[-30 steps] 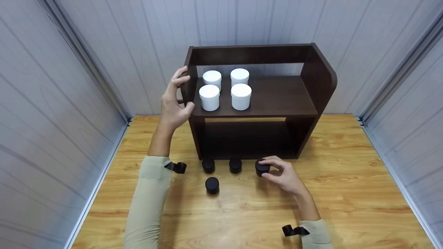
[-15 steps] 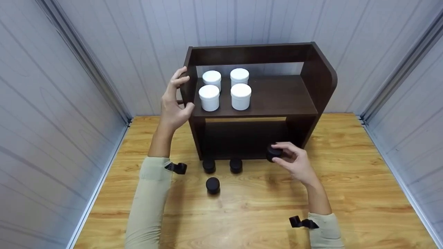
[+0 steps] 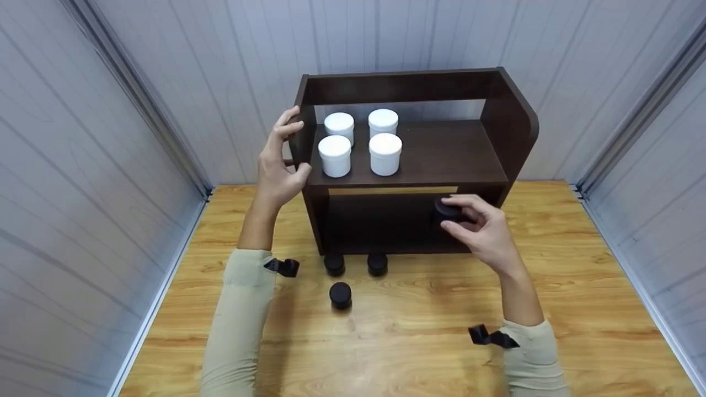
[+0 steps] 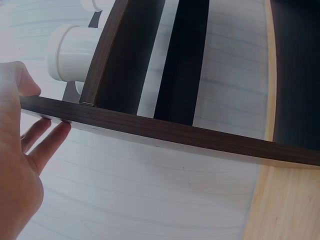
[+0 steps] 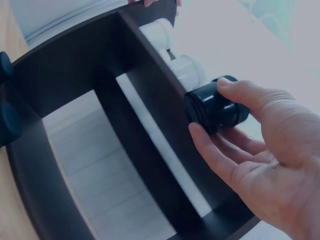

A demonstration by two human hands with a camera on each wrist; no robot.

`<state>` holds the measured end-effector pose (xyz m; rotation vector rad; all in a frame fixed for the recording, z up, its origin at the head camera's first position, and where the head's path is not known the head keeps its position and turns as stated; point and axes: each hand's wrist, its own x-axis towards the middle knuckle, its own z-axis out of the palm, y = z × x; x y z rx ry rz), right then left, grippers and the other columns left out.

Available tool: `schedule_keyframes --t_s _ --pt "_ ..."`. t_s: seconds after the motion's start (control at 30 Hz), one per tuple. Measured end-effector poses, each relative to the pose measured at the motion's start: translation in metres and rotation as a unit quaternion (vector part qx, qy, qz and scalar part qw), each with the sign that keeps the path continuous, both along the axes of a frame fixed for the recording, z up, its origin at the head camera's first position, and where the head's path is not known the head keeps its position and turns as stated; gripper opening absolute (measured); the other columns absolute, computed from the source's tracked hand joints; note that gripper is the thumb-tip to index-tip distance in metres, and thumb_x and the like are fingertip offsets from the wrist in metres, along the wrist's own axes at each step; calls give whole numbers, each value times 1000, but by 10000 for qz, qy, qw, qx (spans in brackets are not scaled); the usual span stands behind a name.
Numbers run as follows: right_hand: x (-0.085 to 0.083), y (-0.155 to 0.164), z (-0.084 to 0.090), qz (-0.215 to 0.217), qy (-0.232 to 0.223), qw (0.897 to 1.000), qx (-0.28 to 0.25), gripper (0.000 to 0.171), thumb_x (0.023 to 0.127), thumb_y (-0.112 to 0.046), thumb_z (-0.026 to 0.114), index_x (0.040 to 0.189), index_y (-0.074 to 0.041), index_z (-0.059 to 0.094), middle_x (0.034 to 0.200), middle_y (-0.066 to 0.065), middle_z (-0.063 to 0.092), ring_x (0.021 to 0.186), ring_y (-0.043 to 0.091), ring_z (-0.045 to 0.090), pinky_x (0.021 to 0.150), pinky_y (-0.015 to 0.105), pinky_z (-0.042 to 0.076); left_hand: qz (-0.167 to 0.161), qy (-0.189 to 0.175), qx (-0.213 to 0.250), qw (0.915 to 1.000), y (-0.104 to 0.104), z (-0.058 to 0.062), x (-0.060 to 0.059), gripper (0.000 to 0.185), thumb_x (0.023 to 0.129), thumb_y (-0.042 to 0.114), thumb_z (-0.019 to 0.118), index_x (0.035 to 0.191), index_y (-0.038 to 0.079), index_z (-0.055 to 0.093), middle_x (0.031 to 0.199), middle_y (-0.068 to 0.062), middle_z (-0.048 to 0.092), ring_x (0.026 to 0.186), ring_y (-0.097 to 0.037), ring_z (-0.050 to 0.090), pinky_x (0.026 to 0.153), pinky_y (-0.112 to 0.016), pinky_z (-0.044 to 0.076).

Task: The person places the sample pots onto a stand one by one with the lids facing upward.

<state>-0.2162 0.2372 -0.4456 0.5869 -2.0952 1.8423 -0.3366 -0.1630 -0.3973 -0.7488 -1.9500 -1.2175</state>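
A dark wooden shelf unit (image 3: 499, 118) stands on the wooden table (image 3: 551, 309). My left hand (image 3: 278, 162) grips its left side panel (image 4: 165, 132), thumb in front and fingers behind. My right hand (image 3: 480, 226) holds a small black jar (image 3: 445, 212) in the air in front of the lower compartment's right side; the right wrist view shows the black jar (image 5: 216, 110) pinched between thumb and fingers. Several white jars (image 3: 359, 140) stand on the left of the upper shelf. Three more black jars (image 3: 340, 294) sit on the table before the unit.
Grey panelled walls (image 3: 99, 138) close in the table on the left, back and right. The right half of the upper shelf board (image 3: 447, 151) is bare. Two black jars (image 3: 378, 263) stand right at the unit's front foot.
My right hand has lifted the black jar off the table and carried it up and to the right, in front of the lower compartment. The left hand has stayed on the side panel.
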Motion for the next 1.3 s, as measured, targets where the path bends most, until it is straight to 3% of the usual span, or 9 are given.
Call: schedule_keyframes --t_s 0.07,0.27,0.4,0.53,0.6,0.8,1.3 --pt "-4 -2 7 -94 -9 10000 -17 41 92 18 77 133 10 74 132 0 74 118 4 78 91 21 66 -11 -28 -5 10000 -1 0 1 64 80 -13 62 143 3 61 172 -16 55 158 -26 56 93 -20 60" --pt "-18 -8 24 -442 -57 9989 -174 40 93 16 78 133 15 72 129 -9 74 112 2 79 90 19 65 20 -106 -34 9999 -3 -3 2 65 79 -12 61 143 0 60 173 -17 54 155 -26 59 76 -22 65" --pt "-31 -13 36 -676 76 9973 -272 41 92 14 79 132 13 73 126 -10 77 107 2 80 90 18 65 84 -150 -50 9998 -5 -5 4 66 80 -11 61 144 0 59 173 -16 54 154 -25 60 77 -19 64" --pt "-47 -18 46 -771 178 9964 -304 40 93 12 80 132 12 74 124 -7 79 107 1 80 89 17 64 228 -149 -49 9996 -8 -5 6 66 80 -10 61 144 4 60 173 -14 55 154 -23 59 82 -18 63" --pt "-55 -20 51 -798 209 9962 -262 40 93 11 81 133 10 75 125 -3 79 107 2 80 91 17 64 248 -133 -23 9996 -9 -4 6 65 80 -11 62 143 5 61 173 -13 56 154 -23 59 90 -21 62" --pt "-78 -23 66 -887 321 9952 -261 38 93 10 81 131 6 78 130 13 76 106 5 78 94 18 63 90 -72 43 9999 -4 -2 1 66 79 -14 62 142 7 63 172 -15 56 156 -29 58 114 -39 53" --pt "-125 -34 87 -1037 145 9945 -65 41 95 8 78 136 8 74 139 20 73 107 10 73 93 17 60 -27 32 48 10000 0 1 1 64 80 -12 63 142 5 61 170 -19 56 156 -30 58 120 -38 50"
